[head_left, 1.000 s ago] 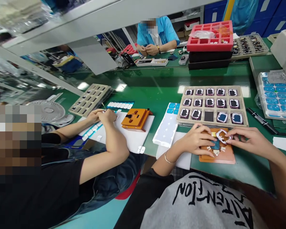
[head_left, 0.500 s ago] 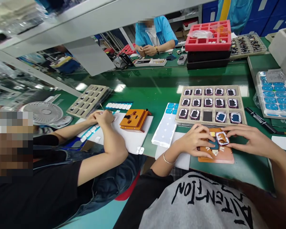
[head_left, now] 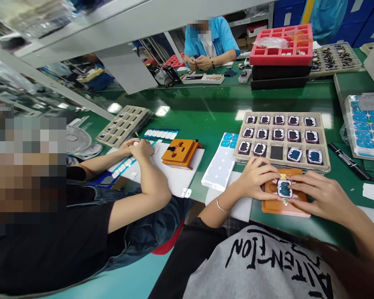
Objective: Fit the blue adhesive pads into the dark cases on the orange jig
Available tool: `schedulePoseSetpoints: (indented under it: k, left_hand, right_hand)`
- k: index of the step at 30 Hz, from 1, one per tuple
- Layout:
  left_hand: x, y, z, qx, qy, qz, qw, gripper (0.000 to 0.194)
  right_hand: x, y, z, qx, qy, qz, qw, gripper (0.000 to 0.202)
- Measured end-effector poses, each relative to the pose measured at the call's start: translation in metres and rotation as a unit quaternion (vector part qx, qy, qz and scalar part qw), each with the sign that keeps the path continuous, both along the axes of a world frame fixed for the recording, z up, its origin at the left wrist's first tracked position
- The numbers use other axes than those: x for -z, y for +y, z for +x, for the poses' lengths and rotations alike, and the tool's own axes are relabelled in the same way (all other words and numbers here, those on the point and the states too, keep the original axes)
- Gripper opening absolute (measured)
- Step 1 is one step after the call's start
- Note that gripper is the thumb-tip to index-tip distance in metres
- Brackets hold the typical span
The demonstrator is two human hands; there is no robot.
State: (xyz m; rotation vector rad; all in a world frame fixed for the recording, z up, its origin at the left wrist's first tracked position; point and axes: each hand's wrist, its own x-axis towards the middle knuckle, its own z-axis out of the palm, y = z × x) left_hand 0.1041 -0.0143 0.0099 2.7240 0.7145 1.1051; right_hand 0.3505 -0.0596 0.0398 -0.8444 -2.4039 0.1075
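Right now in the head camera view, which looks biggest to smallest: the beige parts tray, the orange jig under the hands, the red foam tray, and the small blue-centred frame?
1. Beige parts tray
2. Red foam tray, farther away, so really larger than it looks
3. Orange jig, partly hidden under the left hand and right hand
4. Blue-centred frame

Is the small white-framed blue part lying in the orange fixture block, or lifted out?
In: the white-framed blue part lies flat on the orange fixture block, fingers at both sides.
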Motion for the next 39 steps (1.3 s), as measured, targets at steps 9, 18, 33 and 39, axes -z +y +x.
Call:
schedulePoseSetpoints:
  k: [9, 18, 33, 39]
  left_hand:
    - [-0.002, -0.002, 0.0, 0.005, 0.056, -0.028, 0.998, 0.057]
    - [-0.001, -0.006, 0.006, 0.014, 0.036, -0.092, 0.995, 0.057]
    - [0.0, -0.005, 0.0, 0.029, 0.057, 0.04, 0.997, 0.05]
    - [0.002, 0.0, 0.002, -0.03, -0.035, 0.093, 0.995, 0.027]
  right_hand:
    - [0.004, 0.005, -0.001, -0.008, 0.01, -0.014, 1.0, 0.017]
    - [0.005, 0.006, 0.0, -0.019, 0.038, -0.079, 0.996, 0.021]
    - [0.021, 0.011, 0.004, -0.008, 0.332, -0.424, 0.843, 0.05]
    - [0.022, 0.011, 0.0, 0.035, 0.32, -0.315, 0.893, 0.042]
